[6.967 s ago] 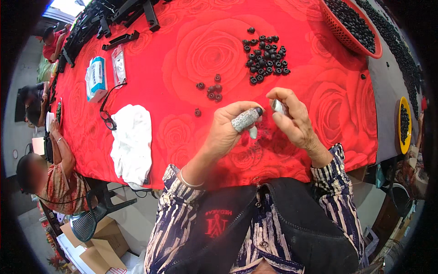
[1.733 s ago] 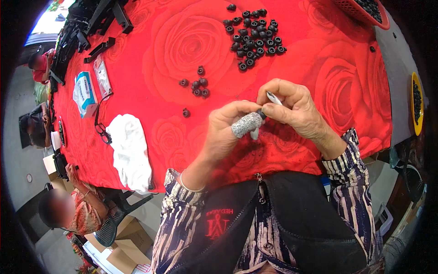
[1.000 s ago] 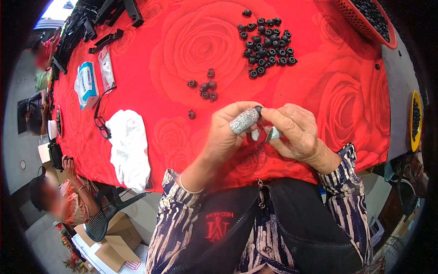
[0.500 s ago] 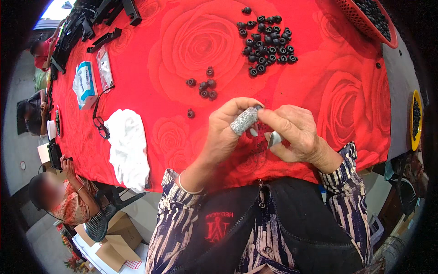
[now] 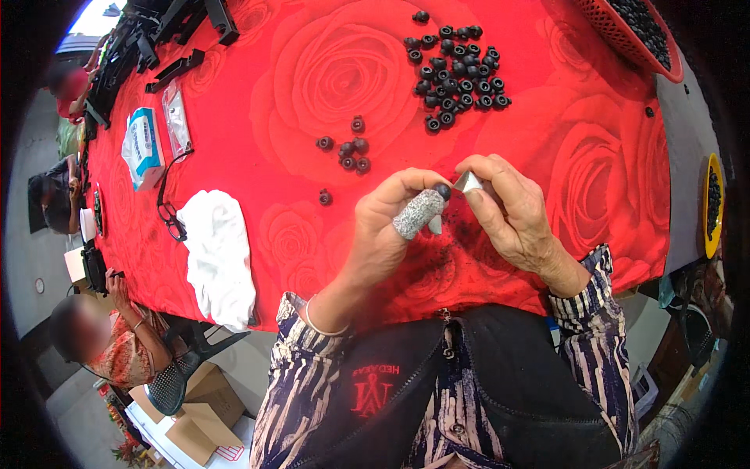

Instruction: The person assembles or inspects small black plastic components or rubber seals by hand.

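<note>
Left hand [image 5: 384,215] pinching — right hand [image 5: 516,213] pinching.

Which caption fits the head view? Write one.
Over a red tablecloth, left hand holds a black part, right hand a silvery piece.

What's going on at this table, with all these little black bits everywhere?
A person's left hand holds a small black part by the thumb and a finger in a speckled grey wrap. The right hand pinches a small pale, pointed piece close beside it; whether they touch is hard to tell. Beyond the hands, a big cluster of black parts and a smaller group lie on the red tablecloth.
</note>
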`<state>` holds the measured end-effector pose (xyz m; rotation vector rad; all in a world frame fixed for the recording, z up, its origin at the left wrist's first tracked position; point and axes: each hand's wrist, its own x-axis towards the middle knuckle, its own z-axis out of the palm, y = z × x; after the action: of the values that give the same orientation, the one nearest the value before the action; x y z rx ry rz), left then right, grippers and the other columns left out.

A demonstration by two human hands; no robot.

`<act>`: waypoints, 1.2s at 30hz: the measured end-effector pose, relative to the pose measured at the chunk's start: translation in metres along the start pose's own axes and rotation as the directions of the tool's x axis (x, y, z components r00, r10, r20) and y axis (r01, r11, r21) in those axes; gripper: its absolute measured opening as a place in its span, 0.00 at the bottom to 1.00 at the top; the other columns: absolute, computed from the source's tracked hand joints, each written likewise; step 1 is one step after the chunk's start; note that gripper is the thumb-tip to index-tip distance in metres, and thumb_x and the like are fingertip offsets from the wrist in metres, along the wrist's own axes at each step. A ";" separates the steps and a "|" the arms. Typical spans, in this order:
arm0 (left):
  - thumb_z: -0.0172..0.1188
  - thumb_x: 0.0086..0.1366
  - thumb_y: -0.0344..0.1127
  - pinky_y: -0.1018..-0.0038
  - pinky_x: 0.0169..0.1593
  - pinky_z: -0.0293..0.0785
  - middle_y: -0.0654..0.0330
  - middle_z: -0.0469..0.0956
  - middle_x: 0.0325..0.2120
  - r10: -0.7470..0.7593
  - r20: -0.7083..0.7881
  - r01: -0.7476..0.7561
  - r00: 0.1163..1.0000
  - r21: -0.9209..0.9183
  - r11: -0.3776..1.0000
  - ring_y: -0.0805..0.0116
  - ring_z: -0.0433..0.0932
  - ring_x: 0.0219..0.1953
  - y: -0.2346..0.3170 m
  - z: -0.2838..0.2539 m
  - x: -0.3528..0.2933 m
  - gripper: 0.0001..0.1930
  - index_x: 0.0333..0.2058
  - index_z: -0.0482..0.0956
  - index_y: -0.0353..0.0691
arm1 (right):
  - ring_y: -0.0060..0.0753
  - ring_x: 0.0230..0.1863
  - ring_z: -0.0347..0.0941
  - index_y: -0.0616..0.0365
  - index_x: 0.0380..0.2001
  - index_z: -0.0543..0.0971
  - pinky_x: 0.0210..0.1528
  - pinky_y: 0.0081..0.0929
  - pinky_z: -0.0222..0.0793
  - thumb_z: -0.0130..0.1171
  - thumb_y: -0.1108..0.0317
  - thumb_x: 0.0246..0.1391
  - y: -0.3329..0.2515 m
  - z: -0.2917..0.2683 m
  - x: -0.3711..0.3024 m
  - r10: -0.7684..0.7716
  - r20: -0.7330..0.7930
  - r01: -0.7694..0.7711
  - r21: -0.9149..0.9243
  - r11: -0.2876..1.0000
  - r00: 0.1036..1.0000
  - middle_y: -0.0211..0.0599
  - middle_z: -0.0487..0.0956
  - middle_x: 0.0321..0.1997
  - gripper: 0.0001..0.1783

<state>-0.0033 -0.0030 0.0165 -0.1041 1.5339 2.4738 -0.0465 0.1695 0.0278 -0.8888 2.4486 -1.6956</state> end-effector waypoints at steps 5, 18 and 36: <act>0.52 0.61 0.29 0.84 0.33 0.68 0.64 0.71 0.30 0.004 0.030 -0.006 1.000 0.060 0.998 0.80 0.70 0.29 0.001 0.001 -0.001 0.11 0.41 0.71 0.32 | 0.44 0.25 0.69 0.64 0.36 0.69 0.26 0.32 0.64 0.52 0.76 0.48 0.000 0.002 0.000 -0.033 -0.024 0.033 -0.034 0.999 0.999 0.44 0.69 0.25 0.10; 0.53 0.60 0.29 0.85 0.33 0.67 0.65 0.68 0.30 0.059 0.038 -0.065 0.998 0.173 0.983 0.81 0.68 0.30 0.002 0.004 -0.001 0.10 0.40 0.70 0.32 | 0.45 0.23 0.68 0.65 0.35 0.70 0.23 0.34 0.62 0.53 0.77 0.45 0.002 0.002 0.000 -0.059 -0.019 0.058 -0.047 0.997 0.998 0.45 0.68 0.23 0.11; 0.51 0.62 0.29 0.83 0.32 0.68 0.64 0.70 0.29 0.105 -0.017 -0.100 0.994 0.174 0.980 0.80 0.69 0.29 -0.005 0.008 -0.004 0.10 0.41 0.69 0.30 | 0.36 0.21 0.67 0.67 0.35 0.70 0.22 0.27 0.61 0.52 0.79 0.46 0.008 0.003 -0.001 -0.122 -0.006 0.122 -0.035 0.992 0.992 0.42 0.69 0.23 0.10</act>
<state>0.0027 0.0056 0.0166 -0.0284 1.8007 2.4104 -0.0480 0.1697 0.0194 -1.0586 2.4835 -1.7013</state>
